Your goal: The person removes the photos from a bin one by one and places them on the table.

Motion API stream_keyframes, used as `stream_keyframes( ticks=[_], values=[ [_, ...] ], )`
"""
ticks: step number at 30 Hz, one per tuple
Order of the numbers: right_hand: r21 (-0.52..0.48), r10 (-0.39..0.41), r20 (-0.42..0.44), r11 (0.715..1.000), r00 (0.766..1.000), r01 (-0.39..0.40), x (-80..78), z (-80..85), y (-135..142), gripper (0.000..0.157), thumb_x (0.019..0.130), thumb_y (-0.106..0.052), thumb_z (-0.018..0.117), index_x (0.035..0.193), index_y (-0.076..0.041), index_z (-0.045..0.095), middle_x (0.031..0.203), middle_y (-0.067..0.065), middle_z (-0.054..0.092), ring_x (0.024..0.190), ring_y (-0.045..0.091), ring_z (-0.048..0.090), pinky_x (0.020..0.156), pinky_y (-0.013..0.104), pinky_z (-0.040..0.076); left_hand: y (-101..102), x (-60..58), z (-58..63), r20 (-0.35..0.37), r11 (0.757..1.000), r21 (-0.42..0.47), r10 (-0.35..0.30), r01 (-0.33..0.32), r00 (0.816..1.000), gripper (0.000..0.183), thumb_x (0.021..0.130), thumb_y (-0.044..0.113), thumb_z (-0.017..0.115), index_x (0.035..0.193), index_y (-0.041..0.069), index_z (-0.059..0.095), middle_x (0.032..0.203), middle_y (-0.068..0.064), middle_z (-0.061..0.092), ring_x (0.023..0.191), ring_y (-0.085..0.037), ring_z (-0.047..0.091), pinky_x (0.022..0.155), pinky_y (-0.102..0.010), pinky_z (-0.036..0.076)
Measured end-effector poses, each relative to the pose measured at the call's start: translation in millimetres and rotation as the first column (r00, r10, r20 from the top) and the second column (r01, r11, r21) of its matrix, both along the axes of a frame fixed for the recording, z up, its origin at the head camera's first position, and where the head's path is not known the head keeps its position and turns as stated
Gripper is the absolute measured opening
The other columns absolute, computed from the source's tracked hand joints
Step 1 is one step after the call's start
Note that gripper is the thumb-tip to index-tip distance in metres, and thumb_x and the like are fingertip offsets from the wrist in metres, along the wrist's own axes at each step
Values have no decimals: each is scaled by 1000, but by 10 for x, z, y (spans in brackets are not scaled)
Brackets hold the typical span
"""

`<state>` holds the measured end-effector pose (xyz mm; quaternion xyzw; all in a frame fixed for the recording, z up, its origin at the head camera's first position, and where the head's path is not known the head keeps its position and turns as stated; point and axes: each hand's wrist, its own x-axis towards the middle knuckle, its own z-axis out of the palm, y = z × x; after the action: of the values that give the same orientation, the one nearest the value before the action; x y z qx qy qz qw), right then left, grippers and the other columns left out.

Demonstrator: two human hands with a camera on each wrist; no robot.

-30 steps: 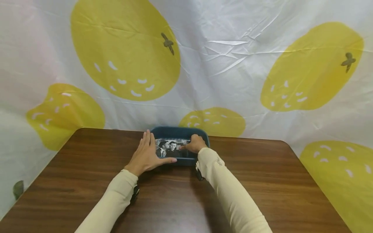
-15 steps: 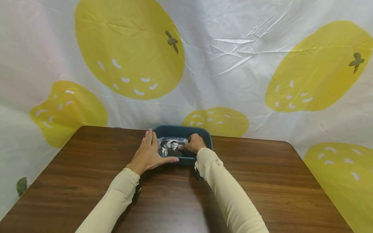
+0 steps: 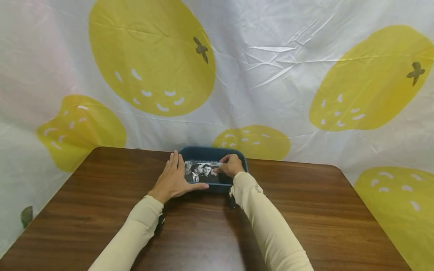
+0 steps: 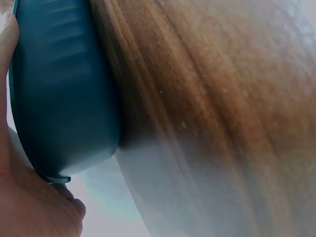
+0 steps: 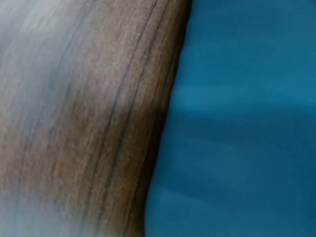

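Smooth, matt-looking plastic is being shown by the teal bin [image 4: 64,108], softly glossy wood grain by the tabletop [image 3: 193,233]. Creased, sheeny cloth is being displayed by the lemon-print backdrop [image 3: 244,82], matt fabric by the sleeves [image 3: 268,218].

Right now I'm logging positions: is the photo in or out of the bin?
In: the head view shows the photo within the walls of the bin.

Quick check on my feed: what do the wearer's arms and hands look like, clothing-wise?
Both arms wear long pale-cream sleeves, the left sleeve and right sleeve reaching the wrists. Small dark lettering marks the right one near its cuff. A small black device shows under each wrist. The left hand and right hand are gloveless.
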<state>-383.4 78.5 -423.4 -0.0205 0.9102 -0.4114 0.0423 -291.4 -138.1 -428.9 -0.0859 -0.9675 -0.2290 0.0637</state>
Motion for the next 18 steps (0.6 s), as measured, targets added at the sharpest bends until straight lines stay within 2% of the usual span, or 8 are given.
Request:
stream_keyframes(
  ticks=[6,8,15,18],
  values=[
    [-35,-6,-10,999,1000,5,10,30,24,27,73,-5,90,93,0,72,90,18,71,58,25,69,55,35,59,8,8,-1,1,1000,7,-2,2,1000,138,70,82,70,156,-14,17,164,-32,3,153,-43,2,122,-54,19],
    [-19,-18,-8,1000,1000,18,16,65,10,24,74,-3,89,92,1,73,89,18,72,55,26,70,55,36,60,6,15,9,0,1000,7,-4,4,1000,138,71,81,70,155,-14,17,164,-33,2,153,-44,2,122,-53,18],
    [100,-47,-79,994,996,55,48,209,-21,20,72,-8,92,84,-4,75,83,13,74,48,18,66,51,30,56,-8,15,16,15,1000,14,2,-2,1000,140,70,82,71,156,-14,15,164,-32,1,153,-44,1,122,-53,18],
    [88,-37,-93,995,995,45,47,228,-14,18,72,-6,90,83,-4,76,82,12,74,47,16,65,50,29,56,-11,11,5,8,1000,16,2,-3,1000,140,69,82,71,155,-14,16,164,-33,2,153,-44,2,121,-54,20]
  ],
)
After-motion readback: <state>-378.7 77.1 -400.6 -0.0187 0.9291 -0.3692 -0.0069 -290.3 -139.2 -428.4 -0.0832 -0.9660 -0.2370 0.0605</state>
